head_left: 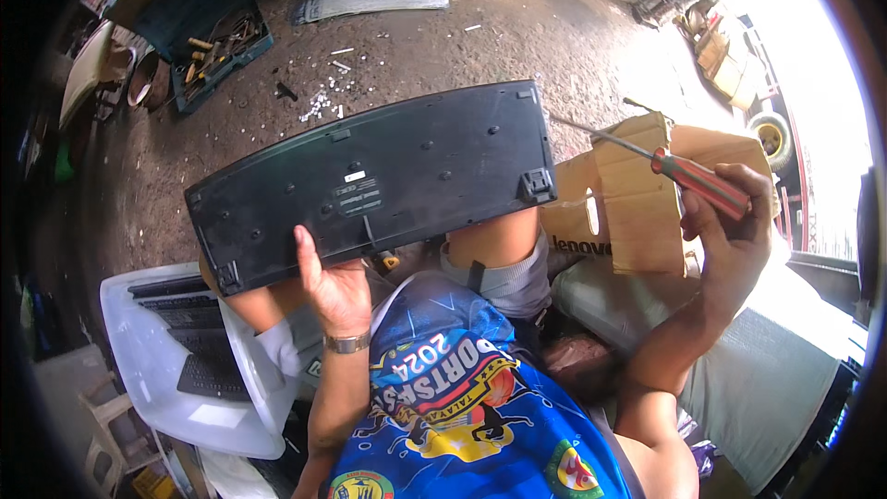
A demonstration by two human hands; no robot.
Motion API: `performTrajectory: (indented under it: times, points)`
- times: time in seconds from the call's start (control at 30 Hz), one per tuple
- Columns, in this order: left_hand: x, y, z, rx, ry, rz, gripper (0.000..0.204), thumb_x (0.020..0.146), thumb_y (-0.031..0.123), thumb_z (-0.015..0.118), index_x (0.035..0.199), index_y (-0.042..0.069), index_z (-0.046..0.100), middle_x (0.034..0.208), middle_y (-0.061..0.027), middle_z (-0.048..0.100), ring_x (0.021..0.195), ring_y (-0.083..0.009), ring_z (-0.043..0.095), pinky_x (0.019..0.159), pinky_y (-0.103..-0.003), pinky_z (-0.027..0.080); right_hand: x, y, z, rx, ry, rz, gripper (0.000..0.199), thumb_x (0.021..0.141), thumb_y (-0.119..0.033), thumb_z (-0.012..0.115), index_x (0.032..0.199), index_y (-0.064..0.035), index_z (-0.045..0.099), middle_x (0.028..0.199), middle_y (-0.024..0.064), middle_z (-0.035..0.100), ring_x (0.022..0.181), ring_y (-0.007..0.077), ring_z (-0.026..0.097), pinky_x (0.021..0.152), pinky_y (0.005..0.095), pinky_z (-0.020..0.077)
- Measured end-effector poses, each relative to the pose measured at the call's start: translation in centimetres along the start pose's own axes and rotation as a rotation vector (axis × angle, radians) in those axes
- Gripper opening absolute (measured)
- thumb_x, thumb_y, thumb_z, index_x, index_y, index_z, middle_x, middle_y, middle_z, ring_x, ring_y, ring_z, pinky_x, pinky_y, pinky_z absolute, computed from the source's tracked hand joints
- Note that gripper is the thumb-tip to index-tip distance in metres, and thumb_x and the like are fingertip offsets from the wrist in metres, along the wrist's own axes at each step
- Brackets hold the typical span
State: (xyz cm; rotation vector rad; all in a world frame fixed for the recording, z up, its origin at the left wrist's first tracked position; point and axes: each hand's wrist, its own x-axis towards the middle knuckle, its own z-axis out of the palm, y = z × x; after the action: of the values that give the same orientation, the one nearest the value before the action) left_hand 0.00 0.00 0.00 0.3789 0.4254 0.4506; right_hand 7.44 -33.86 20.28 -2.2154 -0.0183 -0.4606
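Note:
A black keyboard (pixel 407 157) lies face down across my lap, its underside with small screw holes, a label and flip-out feet turned up. My left hand (pixel 334 288) holds it by the near edge, thumb on the underside and the other fingers hidden beneath. In my right hand (pixel 739 222) is a screwdriver (pixel 698 180) with a red and grey handle, raised to the right of the keyboard. Its thin shaft points left toward the keyboard's right end; whether the tip touches it I cannot tell.
At the left stands a white plastic chair (pixel 125 333) with more black keyboards (pixel 214 365) on it. A flattened cardboard box (pixel 637 212) is on the right. Beyond, a blue toolbox (pixel 226 74) holds tools, and small white pieces (pixel 323 97) litter the floor.

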Motion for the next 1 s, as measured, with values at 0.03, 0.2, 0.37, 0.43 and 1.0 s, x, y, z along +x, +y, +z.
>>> performTrajectory:
  times: [0.03, 0.2, 0.37, 0.43, 1.0]
  points:
    - [0.0, 0.2, 0.0, 0.016, 0.007, -0.017, 0.041, 0.109, 0.031, 0.056, 0.139, 0.003, 0.058, 0.137, -0.0114, 0.066, 0.121, -0.0249, 0.066, 0.104, -0.044, 0.056, 0.3, -0.3, 0.2, 0.028, 0.012, -0.008, 0.041, 0.092, -0.005, 0.077, 0.129, -0.006, 0.058, 0.1, 0.013, 0.072, 0.071, 0.0111, 0.063, 0.059, 0.0243, 0.0494]
    - [-1.2, 0.2, 0.0, 0.088, 0.003, 0.005, 0.048, 0.11, 0.037, 0.053, 0.143, 0.002, 0.054, 0.142, -0.0127, 0.061, 0.128, -0.024, 0.061, 0.107, -0.043, 0.054, 1.4, -2.6, 4.1, 0.043, -0.178, -0.045, 0.035, 0.092, -0.006, 0.077, 0.121, -0.0047, 0.059, 0.098, 0.0106, 0.07, 0.071, 0.012, 0.064, 0.062, 0.0252, 0.0498]
    - [-1.3, 0.0, -1.0, 0.062, -0.105, -0.088, 0.056, 0.106, 0.043, 0.059, 0.143, 0.001, 0.053, 0.143, -0.0113, 0.061, 0.13, -0.0281, 0.06, 0.11, -0.048, 0.05, 1.7, -4.7, 8.4, 0.03, -0.245, -0.421, 0.039, 0.087, -0.006, 0.079, 0.121, -0.0058, 0.06, 0.095, 0.0112, 0.073, 0.075, 0.0166, 0.071, 0.067, 0.0294, 0.0557]
    - [-2.3, 0.2, -1.4, -0.005, -0.183, -0.26, 0.053, 0.107, 0.039, 0.056, 0.141, -0.002, 0.054, 0.142, -0.0162, 0.062, 0.132, -0.0332, 0.059, 0.114, -0.055, 0.045, 1.5, -6.5, 10.4, 0.109, -0.311, -0.461, 0.038, 0.088, -0.005, 0.076, 0.122, -0.0047, 0.059, 0.101, 0.0104, 0.069, 0.082, 0.016, 0.069, 0.071, 0.029, 0.0549]
    - [2.6, 16.4, 6.0, 1.482, -0.346, 0.57, 0.026, 0.105, 0.013, 0.062, 0.126, 0.001, 0.069, 0.107, -0.0104, 0.076, 0.098, -0.0135, 0.071, 0.087, -0.03, 0.057, 3.9, -19.0, 25.2, 0.131, -0.753, -1.073, 0.028, 0.096, -0.016, 0.067, 0.117, -0.005, 0.053, 0.091, 0.0119, 0.073, 0.084, 0.0302, 0.075, 0.074, 0.0407, 0.0572]
